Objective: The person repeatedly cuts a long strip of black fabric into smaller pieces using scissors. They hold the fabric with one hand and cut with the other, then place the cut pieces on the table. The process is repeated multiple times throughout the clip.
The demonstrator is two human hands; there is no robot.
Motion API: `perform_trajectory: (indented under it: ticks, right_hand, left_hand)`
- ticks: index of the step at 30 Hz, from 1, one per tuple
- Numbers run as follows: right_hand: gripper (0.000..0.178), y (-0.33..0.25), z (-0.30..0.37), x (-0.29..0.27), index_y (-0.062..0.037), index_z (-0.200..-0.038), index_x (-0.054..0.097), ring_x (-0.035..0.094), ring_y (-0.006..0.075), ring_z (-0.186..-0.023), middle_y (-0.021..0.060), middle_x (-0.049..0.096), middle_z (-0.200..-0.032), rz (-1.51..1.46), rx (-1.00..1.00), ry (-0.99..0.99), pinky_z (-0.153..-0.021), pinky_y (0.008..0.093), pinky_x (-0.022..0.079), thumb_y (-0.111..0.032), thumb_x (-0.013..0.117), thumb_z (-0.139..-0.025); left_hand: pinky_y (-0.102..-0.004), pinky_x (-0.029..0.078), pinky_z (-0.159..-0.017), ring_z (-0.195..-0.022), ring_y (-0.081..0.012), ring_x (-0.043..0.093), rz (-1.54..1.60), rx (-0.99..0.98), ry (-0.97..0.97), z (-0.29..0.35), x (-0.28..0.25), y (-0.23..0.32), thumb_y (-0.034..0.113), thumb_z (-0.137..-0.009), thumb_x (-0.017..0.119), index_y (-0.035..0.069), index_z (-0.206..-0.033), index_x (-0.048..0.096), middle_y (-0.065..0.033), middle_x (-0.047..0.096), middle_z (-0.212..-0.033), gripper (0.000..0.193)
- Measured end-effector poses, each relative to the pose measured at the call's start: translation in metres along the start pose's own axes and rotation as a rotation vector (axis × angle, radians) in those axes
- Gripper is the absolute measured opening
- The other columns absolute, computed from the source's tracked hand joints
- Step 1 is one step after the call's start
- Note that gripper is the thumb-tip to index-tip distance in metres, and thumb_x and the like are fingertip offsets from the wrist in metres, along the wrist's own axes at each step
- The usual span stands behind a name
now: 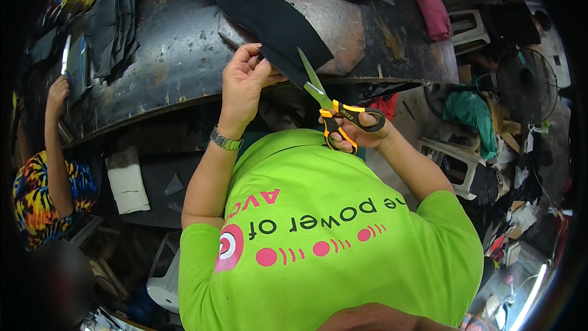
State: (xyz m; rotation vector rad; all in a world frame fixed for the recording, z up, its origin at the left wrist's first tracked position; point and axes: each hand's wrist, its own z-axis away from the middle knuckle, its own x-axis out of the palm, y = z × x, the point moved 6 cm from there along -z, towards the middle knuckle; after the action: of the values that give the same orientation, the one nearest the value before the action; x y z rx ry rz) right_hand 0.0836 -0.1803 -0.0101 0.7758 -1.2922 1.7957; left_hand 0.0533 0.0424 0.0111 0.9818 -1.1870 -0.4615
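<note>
Black sheet: it lies across the dark, worn workbench ahead of you and runs down toward its near edge, where its lower end hangs out between your two hands. Your left hand pinches that end, thumb and fingers closed on the sheet's left edge, wrist turned up; a metal watch sits on that wrist. Your right hand grips the scissors, fingers through the orange-and-black handles, clenched around them. The blades point up and left, and they meet the sheet's lower edge just right of your left thumb; you cannot tell how far apart the blades stand, since the sheet covers part of them.

Under the sheet, on the bench, rests a pale rounded slab. Farther left on the bench lies a pile of dark cut pieces, and at the far right end a pink roll.

Your green shirt fills the lower middle of the view. At far left another person in a patterned shirt reaches a hand up to the bench's edge. On the right stand a fan, a teal cloth and scattered clutter on the floor.
</note>
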Motion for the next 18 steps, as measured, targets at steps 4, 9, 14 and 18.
perform_trajectory:
  ticks: [4, 9, 14, 18]
  right_hand:
    - [0.089, 0.008, 0.004, -0.006, -0.0006, -0.137, 0.042, 0.056, 0.0148, -0.066, 0.0088, 0.059, -0.086, -0.036, -0.008, 0.027, -0.058, 0.0262, 0.043, -0.055, 0.075, -0.073]
    - [0.086, 0.012, 0.012, -0.008, 0.0005, -0.137, 0.041, 0.053, 0.0115, -0.062, 0.0077, 0.058, -0.083, -0.109, 0.007, 0.036, -0.053, 0.0221, 0.041, -0.050, 0.076, -0.076]
    - [0.087, 0.014, 0.013, -0.007, 0.0024, -0.136, 0.041, 0.051, 0.0111, -0.060, 0.0078, 0.057, -0.082, -0.157, -0.010, 0.002, -0.050, 0.0217, 0.040, -0.051, 0.075, -0.076]
    - [0.088, 0.014, 0.009, -0.008, 0.0045, -0.135, 0.040, 0.050, 0.0113, -0.058, 0.0085, 0.057, -0.082, -0.176, -0.018, -0.031, -0.049, 0.0215, 0.039, -0.053, 0.073, -0.077]
  left_hand:
    - [-0.0311, 0.058, -0.077, -0.089, -0.0160, 0.068, -0.002, -0.001, 0.005, 0.000, -0.001, -0.008, 0.004, -0.097, 0.050, 0.000, -0.114, 0.050, -0.0106, 0.066, -0.103, 0.018]
    - [-0.0340, 0.059, -0.081, -0.093, -0.0175, 0.066, -0.066, -0.017, -0.024, 0.001, -0.001, -0.013, 0.004, -0.096, 0.051, -0.004, -0.114, 0.047, -0.0113, 0.063, -0.106, 0.020]
    - [-0.0347, 0.058, -0.083, -0.097, -0.0179, 0.065, -0.051, -0.008, -0.066, 0.001, 0.002, -0.012, 0.002, -0.095, 0.051, -0.004, -0.119, 0.047, -0.0124, 0.064, -0.107, 0.025]
    - [-0.0356, 0.057, -0.085, -0.099, -0.0174, 0.064, 0.000, -0.062, -0.108, 0.000, 0.009, -0.017, 0.001, -0.094, 0.053, -0.004, -0.122, 0.049, -0.0118, 0.065, -0.106, 0.029]
